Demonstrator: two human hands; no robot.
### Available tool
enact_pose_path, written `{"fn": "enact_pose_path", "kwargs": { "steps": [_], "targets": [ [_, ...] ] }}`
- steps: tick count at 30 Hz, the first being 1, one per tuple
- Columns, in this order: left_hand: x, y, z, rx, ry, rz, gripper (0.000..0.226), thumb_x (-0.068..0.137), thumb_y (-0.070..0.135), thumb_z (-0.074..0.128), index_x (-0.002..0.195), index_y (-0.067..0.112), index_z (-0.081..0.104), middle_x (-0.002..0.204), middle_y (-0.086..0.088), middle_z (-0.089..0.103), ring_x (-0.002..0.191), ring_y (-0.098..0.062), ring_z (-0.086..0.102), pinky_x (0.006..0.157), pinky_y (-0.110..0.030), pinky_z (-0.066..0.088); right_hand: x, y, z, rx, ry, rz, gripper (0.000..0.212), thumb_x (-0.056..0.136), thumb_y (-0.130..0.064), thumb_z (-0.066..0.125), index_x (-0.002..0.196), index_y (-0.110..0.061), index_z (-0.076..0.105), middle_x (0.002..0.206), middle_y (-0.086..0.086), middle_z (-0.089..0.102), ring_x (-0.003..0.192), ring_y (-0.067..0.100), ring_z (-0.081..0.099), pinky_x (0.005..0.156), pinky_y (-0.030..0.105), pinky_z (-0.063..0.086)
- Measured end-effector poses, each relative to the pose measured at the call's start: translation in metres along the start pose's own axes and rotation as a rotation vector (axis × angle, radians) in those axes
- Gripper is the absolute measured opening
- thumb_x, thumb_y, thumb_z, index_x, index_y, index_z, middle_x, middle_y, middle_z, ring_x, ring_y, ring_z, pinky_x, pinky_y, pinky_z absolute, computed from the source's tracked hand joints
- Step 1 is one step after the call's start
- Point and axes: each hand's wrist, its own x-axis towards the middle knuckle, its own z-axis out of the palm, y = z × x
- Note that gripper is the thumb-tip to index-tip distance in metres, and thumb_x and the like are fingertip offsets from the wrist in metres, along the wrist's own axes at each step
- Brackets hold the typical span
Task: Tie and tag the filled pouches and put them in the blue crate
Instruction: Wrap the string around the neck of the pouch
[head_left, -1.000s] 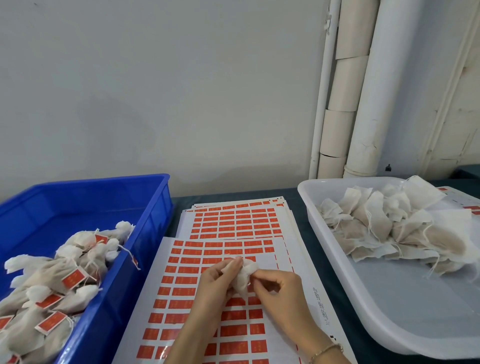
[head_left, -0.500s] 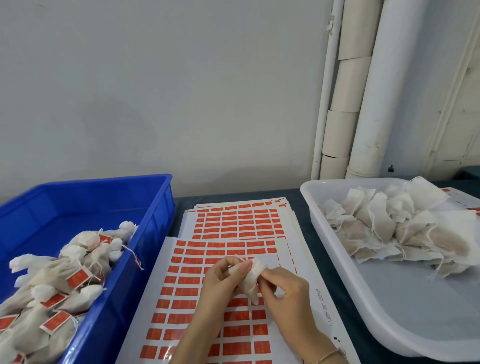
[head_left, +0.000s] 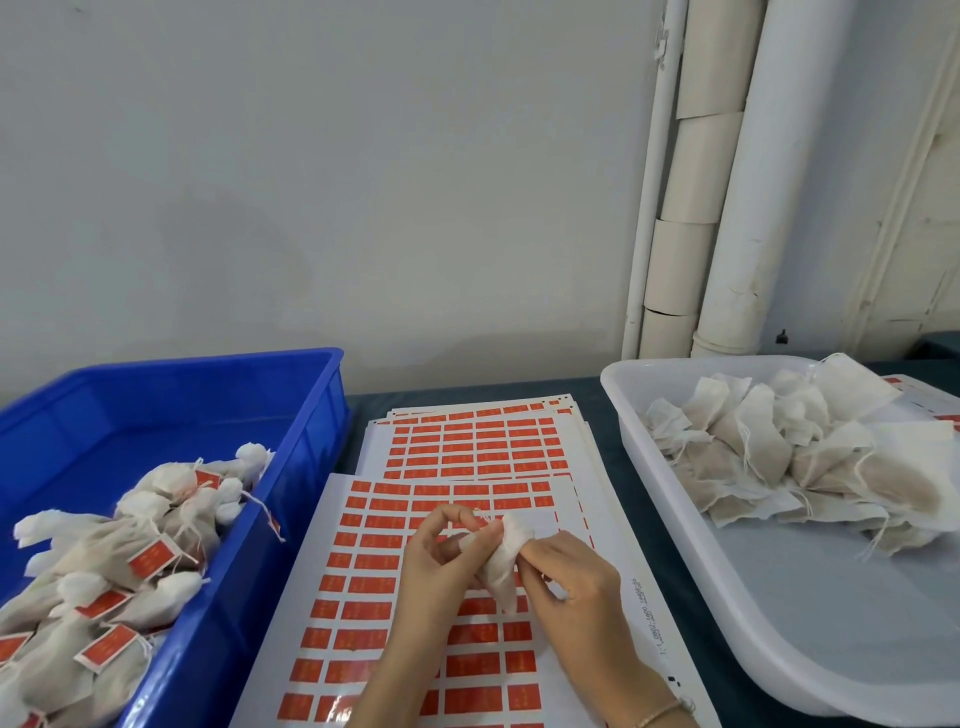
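A small white filled pouch (head_left: 503, 564) hangs between both hands above the sticker sheet (head_left: 363, 587). My left hand (head_left: 439, 558) pinches its gathered top on the left side, and a thin string shows at the fingertips. My right hand (head_left: 569, 582) pinches the pouch from the right, fingers curled round it. The blue crate (head_left: 306, 415) stands at the left and holds several tied pouches with red tags (head_left: 150, 558). The white tray (head_left: 779, 587) at the right holds a heap of untied filled pouches (head_left: 763, 447).
A stack of sheets with rows of red labels (head_left: 472, 441) lies on the dark tabletop between crate and tray. White pipes (head_left: 748, 182) run up the wall behind the tray. More label sheets (head_left: 930, 400) lie past the tray's far right edge.
The pouch has been turned and now hangs lower between the hands. My left fingers have lifted to its top, where a string end shows. Both hands stay over the same sheet.
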Motion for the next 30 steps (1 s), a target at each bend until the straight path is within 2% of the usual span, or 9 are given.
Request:
{"fn": "enact_pose_path", "kwargs": {
  "steps": [4, 10, 17, 23, 27, 30],
  "targets": [
    [-0.0008, -0.0007, 0.0002, 0.041, 0.041, 0.066, 0.011, 0.081, 0.015, 0.075, 0.085, 0.015, 0.064, 0.082, -0.001, 0.072, 0.078, -0.02, 0.071, 0.059, -0.026, 0.058, -0.0011, 0.0013, 0.0002, -0.007, -0.025, 0.003, 0.027, 0.07, -0.016, 0.078, 0.096, -0.012, 0.076, 0.088, -0.002, 0.073, 0.078, 0.007, 0.069, 0.077, 0.011, 0.05],
    [-0.0003, -0.0008, 0.0009, 0.037, 0.063, 0.087, 0.005, 0.079, 0.015, 0.075, 0.082, 0.017, 0.072, 0.08, 0.007, 0.072, 0.079, -0.011, 0.07, 0.058, -0.018, 0.054, -0.0005, 0.0, -0.0007, 0.008, 0.007, -0.005, 0.027, 0.069, -0.013, 0.078, 0.095, -0.01, 0.076, 0.087, -0.001, 0.073, 0.077, 0.008, 0.069, 0.072, 0.019, 0.057],
    [-0.0018, 0.0008, 0.0032, 0.041, 0.043, 0.084, 0.014, 0.081, 0.015, 0.073, 0.082, 0.029, 0.074, 0.08, 0.015, 0.074, 0.08, -0.004, 0.07, 0.058, -0.013, 0.052, 0.0002, -0.0011, -0.0018, 0.005, 0.021, 0.004, 0.026, 0.07, -0.018, 0.073, 0.094, -0.01, 0.076, 0.086, -0.001, 0.073, 0.075, 0.007, 0.068, 0.072, 0.018, 0.056],
    [-0.002, 0.0019, 0.0038, 0.05, -0.009, 0.058, 0.011, 0.085, 0.016, 0.068, 0.085, 0.024, 0.075, 0.082, 0.01, 0.075, 0.083, -0.008, 0.071, 0.064, -0.016, 0.054, 0.0003, -0.0004, -0.001, 0.033, 0.042, 0.015, 0.025, 0.069, -0.017, 0.074, 0.093, -0.009, 0.076, 0.083, -0.001, 0.073, 0.073, 0.006, 0.068, 0.07, 0.017, 0.056],
    [-0.0014, 0.0006, 0.0034, 0.065, -0.07, 0.011, 0.012, 0.084, 0.025, 0.067, 0.089, 0.02, 0.077, 0.087, 0.005, 0.076, 0.086, -0.012, 0.071, 0.076, -0.024, 0.057, 0.0015, 0.0019, 0.0, 0.049, 0.069, 0.021, 0.022, 0.068, -0.018, 0.074, 0.088, -0.009, 0.076, 0.076, -0.003, 0.072, 0.069, -0.002, 0.062, 0.065, 0.01, 0.054],
    [-0.0007, -0.0008, 0.0035, 0.07, -0.085, -0.015, 0.011, 0.084, 0.024, 0.068, 0.087, 0.019, 0.077, 0.085, 0.003, 0.075, 0.084, -0.013, 0.071, 0.073, -0.022, 0.056, 0.0019, 0.003, 0.0007, 0.052, 0.099, 0.054, 0.02, 0.067, -0.019, 0.073, 0.084, -0.01, 0.076, 0.072, -0.004, 0.071, 0.063, -0.009, 0.054, 0.06, -0.002, 0.044]
  ]
}}
